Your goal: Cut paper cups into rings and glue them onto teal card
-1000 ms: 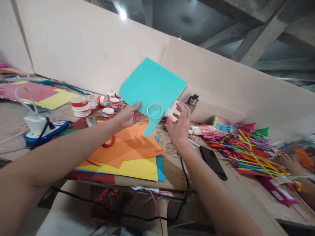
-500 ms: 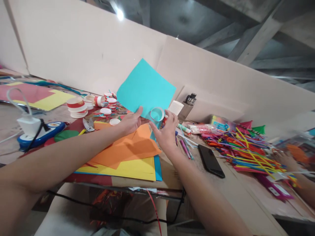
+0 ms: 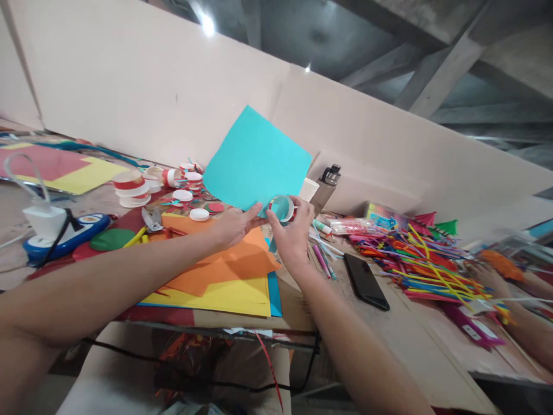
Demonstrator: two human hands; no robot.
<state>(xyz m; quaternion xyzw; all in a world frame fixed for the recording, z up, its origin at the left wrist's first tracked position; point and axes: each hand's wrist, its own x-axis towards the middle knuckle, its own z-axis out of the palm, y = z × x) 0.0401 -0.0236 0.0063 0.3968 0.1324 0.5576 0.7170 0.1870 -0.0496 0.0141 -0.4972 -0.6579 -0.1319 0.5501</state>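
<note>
A sheet of turquoise paper [image 3: 257, 155] is held up in front of me, its lower edge pinched between the thumb and fingers of my left hand [image 3: 235, 226]. My right hand [image 3: 294, 233] curls around a short red-and-white paper cup [image 3: 289, 206], its round mouth facing me. Turquoise shows inside the cup's rim. The cup sits against the lower part of the sheet, and both hands nearly meet there. Below them lie orange paper [image 3: 228, 262] and yellow paper [image 3: 248, 300]. The fingertips behind the sheet and cup are hidden.
Red-and-white cup pieces [image 3: 132, 187], pliers [image 3: 152, 220] and a blue power strip [image 3: 64, 239] stand left. To the right are a phone [image 3: 366, 282], a bottle [image 3: 325, 187] and many coloured pipe cleaners [image 3: 427, 259]. Another person's hand [image 3: 484, 276] is at far right.
The cup has shifted slightly to the right and turned a little in my right hand. My left hand has moved slightly right along the turquoise paper's lower edge. The view has shifted slightly.
</note>
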